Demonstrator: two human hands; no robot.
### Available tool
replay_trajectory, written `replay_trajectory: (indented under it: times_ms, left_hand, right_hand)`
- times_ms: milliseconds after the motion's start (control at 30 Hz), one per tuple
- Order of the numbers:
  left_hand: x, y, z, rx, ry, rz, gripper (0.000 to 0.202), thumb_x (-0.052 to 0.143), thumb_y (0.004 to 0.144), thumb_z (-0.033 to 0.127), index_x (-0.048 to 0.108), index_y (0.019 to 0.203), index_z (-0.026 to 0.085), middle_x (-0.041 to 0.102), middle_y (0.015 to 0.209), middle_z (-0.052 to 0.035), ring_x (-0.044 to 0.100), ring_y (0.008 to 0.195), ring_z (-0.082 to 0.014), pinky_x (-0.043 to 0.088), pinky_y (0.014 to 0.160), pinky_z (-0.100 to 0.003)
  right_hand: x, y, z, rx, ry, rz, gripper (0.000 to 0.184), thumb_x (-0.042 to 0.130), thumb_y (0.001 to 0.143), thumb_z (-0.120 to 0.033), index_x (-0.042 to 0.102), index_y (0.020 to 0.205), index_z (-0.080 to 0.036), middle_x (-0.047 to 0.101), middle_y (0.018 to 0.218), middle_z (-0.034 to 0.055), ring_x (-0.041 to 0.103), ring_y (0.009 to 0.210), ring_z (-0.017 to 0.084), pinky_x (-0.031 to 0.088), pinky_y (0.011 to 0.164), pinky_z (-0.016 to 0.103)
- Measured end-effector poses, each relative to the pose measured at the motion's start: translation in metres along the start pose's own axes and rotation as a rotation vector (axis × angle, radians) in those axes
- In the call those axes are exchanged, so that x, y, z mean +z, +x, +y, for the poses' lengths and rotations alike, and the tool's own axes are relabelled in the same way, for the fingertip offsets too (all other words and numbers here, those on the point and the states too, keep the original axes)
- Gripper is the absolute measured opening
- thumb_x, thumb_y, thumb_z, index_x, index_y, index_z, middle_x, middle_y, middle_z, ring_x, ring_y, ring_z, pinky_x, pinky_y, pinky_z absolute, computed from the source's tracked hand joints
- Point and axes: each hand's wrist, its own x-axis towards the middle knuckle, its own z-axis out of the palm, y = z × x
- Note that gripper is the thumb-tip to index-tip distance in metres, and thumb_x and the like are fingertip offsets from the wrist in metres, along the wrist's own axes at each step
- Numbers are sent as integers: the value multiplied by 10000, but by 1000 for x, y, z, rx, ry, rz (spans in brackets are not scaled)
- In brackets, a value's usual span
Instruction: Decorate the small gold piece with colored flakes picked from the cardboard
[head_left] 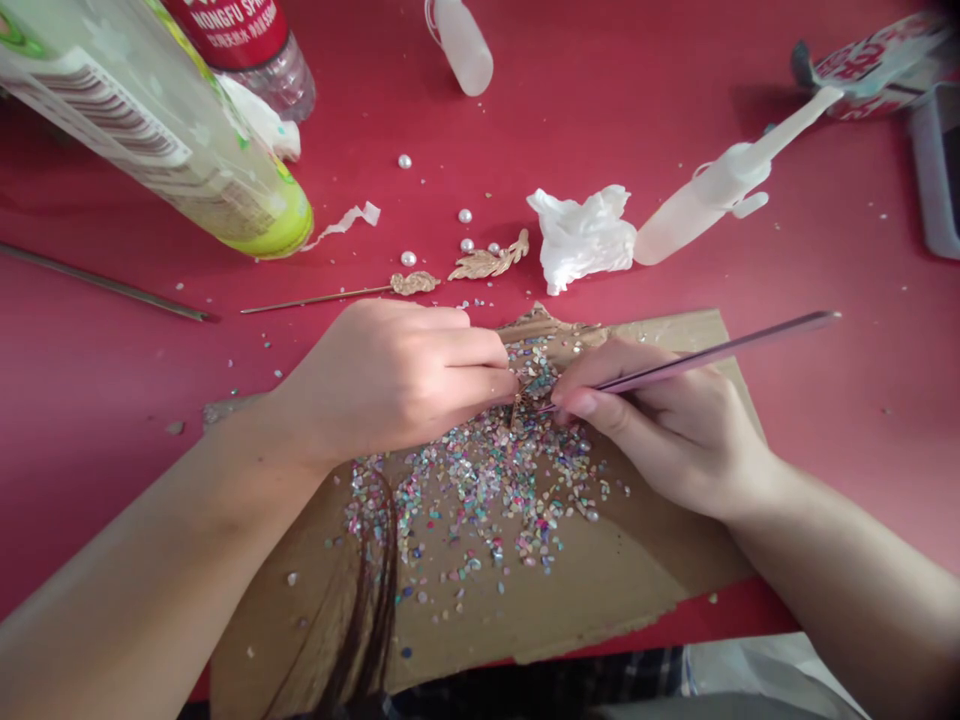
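My left hand (420, 370) is closed, its fingertips pinching a small gold-coloured ornament (517, 402) that is mostly hidden by the fingers. Between the thumb and fingers of my right hand (682, 430) is a pair of pink-purple metal tweezers (712, 356), with the tips pointing left at the ornament. Whether the tweezers grip anything is too small to tell. Under both hands, many tiny multicoloured chips (487, 480) lie scattered over a brown cardboard sheet (600, 600). Just beyond my left hand are a gold leaf-shaped piece (489, 262) and a thin hairpin-like stick (322, 298) with a gold leaf end.
Crumpled white tissue (585, 240) touches a white squeeze bottle (697, 205) with a long nozzle. Several pearl beads (465, 216) dot the red table (600, 80). A tall green-based bottle (187, 140) and a water bottle (255, 50) stand back left. Strands of hair (375, 590) hang in front.
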Motion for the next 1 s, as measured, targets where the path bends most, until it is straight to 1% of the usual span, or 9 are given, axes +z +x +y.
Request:
replay_trajectory:
  times_ms: [167,433,567,700,1000]
  left_hand:
    - [0,1,0,4,3,8,197,548,985,230,726,904,251,760,888,45,630,700,-114,371,592,-290]
    - [2,1,1,4,-15,19,193,559,979,227,736,904,250,760,888,51,633,701,-114,385,586,-299]
    - [1,1,1,-9,-13,2,214,541,984,226,737,905,263,760,886,52,646,714,-114,390,588,-307]
    - [1,1,1,-19,-6,-14,230,527,990,229,733,899,274,764,890,59,650,723,-110,385,592,-294]
    - [1,0,0,-9,-16,7,205,544,979,219,728,897,261,766,893,52,643,706,-120,394,588,-298]
  right_hand:
    - [0,0,-1,3,-1,-12,201,548,998,-249,635,825,-198,683,739,14,656,660,140,489,568,257]
    - [0,0,-1,-1,-16,-9,213,543,1001,-251,627,813,-196,672,728,8,644,644,129,489,556,248]
    - [0,0,-2,4,-21,-11,211,539,1002,-245,624,813,-202,672,728,7,641,636,128,492,555,250]
    - [0,1,-2,-3,-29,-8,221,536,1004,-251,622,805,-203,673,726,5,642,639,129,493,559,251]
    - [0,1,-3,-2,-28,-1,212,556,992,-230,625,795,-197,677,739,9,646,663,130,487,568,247]
